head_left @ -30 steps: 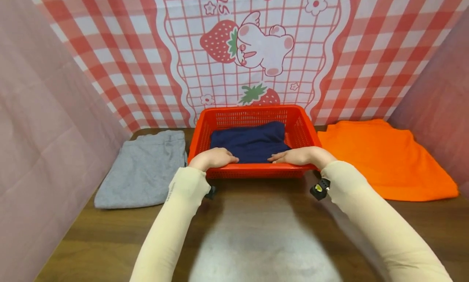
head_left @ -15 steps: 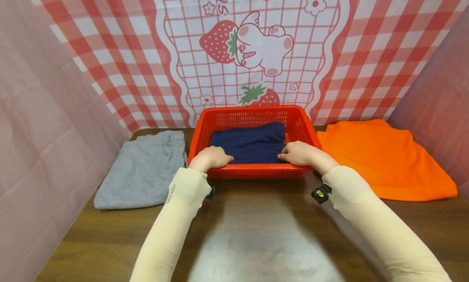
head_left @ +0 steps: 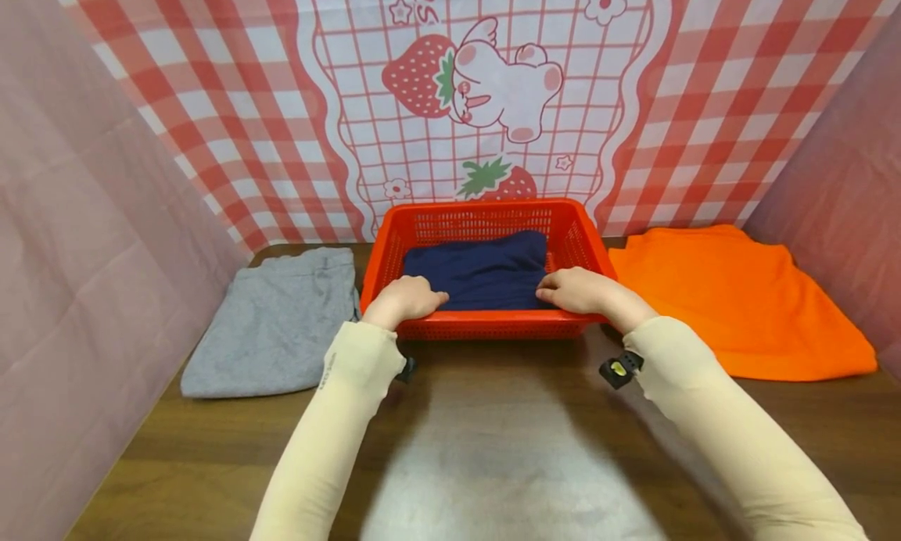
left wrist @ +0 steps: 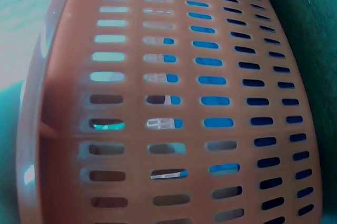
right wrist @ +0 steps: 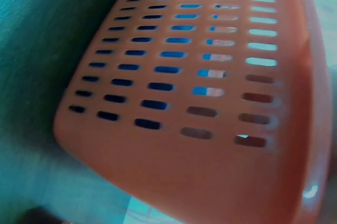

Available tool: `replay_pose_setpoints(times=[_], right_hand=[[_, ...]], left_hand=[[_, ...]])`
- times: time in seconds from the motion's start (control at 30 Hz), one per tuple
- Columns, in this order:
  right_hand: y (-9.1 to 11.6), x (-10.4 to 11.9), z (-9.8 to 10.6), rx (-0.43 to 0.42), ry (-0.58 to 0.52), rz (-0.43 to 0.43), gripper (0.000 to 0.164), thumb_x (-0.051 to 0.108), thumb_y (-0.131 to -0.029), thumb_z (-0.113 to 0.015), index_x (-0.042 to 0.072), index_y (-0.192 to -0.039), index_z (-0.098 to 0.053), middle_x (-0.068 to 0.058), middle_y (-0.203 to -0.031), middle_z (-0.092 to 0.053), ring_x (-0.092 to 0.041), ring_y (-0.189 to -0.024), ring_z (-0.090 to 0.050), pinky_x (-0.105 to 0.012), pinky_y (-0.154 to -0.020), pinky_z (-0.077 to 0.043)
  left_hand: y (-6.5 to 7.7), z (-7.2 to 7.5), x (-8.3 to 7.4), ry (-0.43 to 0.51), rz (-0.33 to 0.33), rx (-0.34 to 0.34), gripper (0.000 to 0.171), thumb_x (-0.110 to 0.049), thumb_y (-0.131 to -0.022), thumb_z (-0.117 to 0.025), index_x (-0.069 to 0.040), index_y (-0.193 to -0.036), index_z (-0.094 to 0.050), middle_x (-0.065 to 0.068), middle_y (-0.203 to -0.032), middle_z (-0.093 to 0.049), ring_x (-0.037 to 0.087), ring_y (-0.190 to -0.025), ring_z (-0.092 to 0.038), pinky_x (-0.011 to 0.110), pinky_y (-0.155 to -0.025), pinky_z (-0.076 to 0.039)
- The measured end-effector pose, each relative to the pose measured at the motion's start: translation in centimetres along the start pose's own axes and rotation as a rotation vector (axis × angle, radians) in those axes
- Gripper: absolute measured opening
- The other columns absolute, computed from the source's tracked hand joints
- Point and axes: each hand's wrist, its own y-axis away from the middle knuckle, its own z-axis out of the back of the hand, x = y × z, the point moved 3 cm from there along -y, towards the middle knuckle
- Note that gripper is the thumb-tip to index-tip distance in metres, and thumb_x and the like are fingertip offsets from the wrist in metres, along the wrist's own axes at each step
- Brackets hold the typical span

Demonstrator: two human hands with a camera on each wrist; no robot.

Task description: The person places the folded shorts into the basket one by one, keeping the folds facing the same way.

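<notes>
A red slotted plastic basket [head_left: 493, 327] is placed on a wooden surface [head_left: 507, 447], midway along its far edge. Inside the basket a navy cloth [head_left: 486, 274] is laid, slightly wrinkled, its upper right part raised toward the far wall. The basket's front rim is crossed by both hands of a person. The left hand [head_left: 407, 299] is held over the left part of the rim, and the right hand [head_left: 579, 291] over the right part; the fingers of both are bent down toward the near edge of the cloth. Whether cloth or rim is grasped by the fingers, or neither, cannot be told, as the fingertips are hidden. In both wrist views only the basket's outer wall is shown close up, with blue seen through its slots.

Near the surface's far left corner a grey folded cloth [head_left: 281, 322] is spread flat; toward the far right corner an orange folded cloth [head_left: 739, 306] is laid. Both forearms are covered by cream sleeves [head_left: 313, 439].
</notes>
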Motion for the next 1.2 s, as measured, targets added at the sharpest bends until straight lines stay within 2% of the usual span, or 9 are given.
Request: replay_pose_setpoints(times=[0.1, 0.2, 0.3, 0.4, 0.5, 0.67, 0.77, 0.97, 1.2], right_hand=[[0.3, 0.1, 0.1, -0.033, -0.005, -0.010, 0.037, 0.022, -0.093, -0.046, -0.001, -0.118, -0.058, -0.020, -0.115, -0.059, -0.037, -0.108, -0.052, -0.049, -0.098, -0.036], [0.9, 0.2, 0.1, -0.113, -0.020, -0.015, 0.035, 0.022, -0.092, -0.048, 0.000, -0.117, -0.059, -0.019, -0.112, -0.061, -0.035, -0.104, -0.055, -0.049, -0.095, -0.038], [1.5, 0.1, 0.0, -0.200, -0.038, -0.022, 0.033, 0.023, -0.091, -0.050, 0.002, -0.115, -0.061, -0.015, -0.109, -0.063, -0.031, -0.100, -0.058, -0.049, -0.092, -0.041], [2.1, 0.0, -0.1, -0.265, -0.041, -0.015, 0.031, 0.025, -0.090, -0.052, 0.005, -0.113, -0.063, -0.012, -0.106, -0.065, -0.028, -0.098, -0.059, -0.048, -0.089, -0.043], [2.5, 0.1, -0.3, -0.315, -0.042, -0.005, 0.029, 0.026, -0.090, -0.054, 0.008, -0.110, -0.064, -0.010, -0.104, -0.065, -0.026, -0.095, -0.060, -0.047, -0.087, -0.044], [3.5, 0.2, -0.6, -0.427, -0.037, 0.032, 0.023, 0.023, -0.090, -0.055, 0.011, -0.106, -0.065, -0.008, -0.102, -0.066, -0.024, -0.092, -0.061, -0.045, -0.084, -0.046], [4.3, 0.3, -0.6, -0.505, -0.019, 0.046, 0.019, 0.021, -0.089, -0.056, 0.013, -0.103, -0.066, -0.006, -0.100, -0.067, -0.023, -0.089, -0.061, -0.045, -0.078, -0.048], [5.3, 0.5, -0.7, -0.600, 0.015, 0.039, 0.016, 0.020, -0.086, -0.059, 0.015, -0.099, -0.067, -0.003, -0.095, -0.067, -0.021, -0.083, -0.062, -0.043, -0.073, -0.049], [5.8, 0.5, -1.0, -0.641, -0.016, 0.059, 0.015, 0.016, -0.085, -0.061, 0.014, -0.099, -0.068, -0.004, -0.095, -0.067, -0.023, -0.083, -0.062, -0.044, -0.074, -0.048]], left_hand=[[0.1, 0.1, -0.2, -0.021, -0.019, -0.090, 0.047, -0.041, -0.093, -0.041, -0.007, -0.122, -0.057, 0.014, -0.124, -0.055, 0.031, -0.106, -0.055, 0.046, -0.090, -0.043], [0.4, 0.4, -0.4, -0.037, -0.043, -0.224, 0.037, -0.035, -0.093, -0.042, -0.008, -0.101, -0.067, 0.013, -0.107, -0.063, 0.031, -0.088, -0.060, 0.046, -0.077, -0.048], [0.8, 0.7, -0.8, -0.034, -0.068, -0.354, 0.033, -0.030, -0.093, -0.043, -0.010, -0.083, -0.067, 0.012, -0.089, -0.066, 0.030, -0.073, -0.061, 0.044, -0.066, -0.049], [1.1, 0.7, -1.1, -0.004, -0.099, -0.442, 0.031, -0.028, -0.092, -0.045, -0.013, -0.071, -0.062, 0.008, -0.071, -0.062, 0.025, -0.062, -0.058, 0.040, -0.058, -0.048], [1.5, 0.6, -1.4, 0.035, -0.140, -0.515, 0.031, -0.025, -0.092, -0.045, -0.014, -0.068, -0.060, 0.005, -0.063, -0.057, 0.023, -0.057, -0.055, 0.037, -0.053, -0.046], [2.0, 0.0, -1.9, 0.076, -0.198, -0.619, 0.029, -0.023, -0.092, -0.045, -0.016, -0.072, -0.063, 0.001, -0.063, -0.058, 0.018, -0.052, -0.054, 0.031, -0.047, -0.042], [2.1, -0.1, -2.1, 0.095, -0.214, -0.680, 0.031, -0.024, -0.092, -0.044, -0.016, -0.066, -0.059, 0.001, -0.058, -0.054, 0.016, -0.049, -0.050, 0.028, -0.044, -0.038], [2.8, -0.3, -2.7, 0.135, -0.257, -0.749, 0.030, -0.028, -0.091, -0.047, -0.018, -0.065, -0.058, -0.003, -0.055, -0.051, 0.012, -0.048, -0.047, 0.025, -0.045, -0.036], [3.3, -0.7, -2.6, 0.165, -0.179, -0.825, 0.026, -0.031, -0.090, -0.049, -0.017, -0.077, -0.067, -0.001, -0.072, -0.064, 0.016, -0.057, -0.056, 0.030, -0.052, -0.045]])
